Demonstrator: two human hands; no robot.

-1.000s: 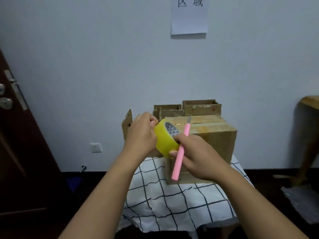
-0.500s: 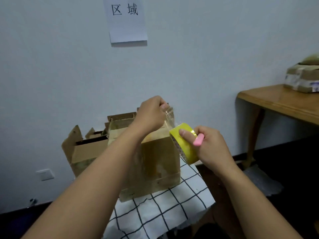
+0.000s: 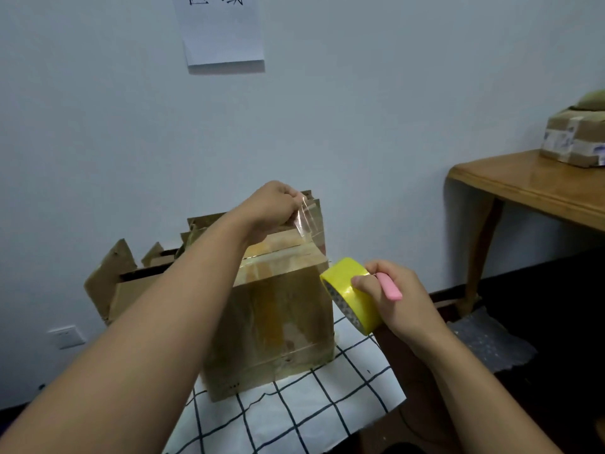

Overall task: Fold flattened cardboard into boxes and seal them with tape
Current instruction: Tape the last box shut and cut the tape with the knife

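A closed brown cardboard box [image 3: 278,322] stands on a table with a white checked cloth [image 3: 294,417]. My left hand [image 3: 270,209] is above the box's top and pinches the free end of a clear tape strip [image 3: 306,221]. The strip runs down to a yellow tape roll [image 3: 352,294] at the box's upper right corner. My right hand [image 3: 397,298] grips that roll and also holds a pink utility knife [image 3: 389,287], whose blade is hidden.
Several open cardboard boxes [image 3: 121,290] stand behind and left of the closed one, against the wall. A wooden table [image 3: 530,183] at the right carries a taped parcel [image 3: 573,140]. Bubble wrap [image 3: 487,340] lies on the dark floor. A paper sign [image 3: 222,31] hangs on the wall.
The hands have moved apart: the left lifted the tape end up over the box, the right drew the roll down and right, so a longer strip is pulled out. The view swung right.
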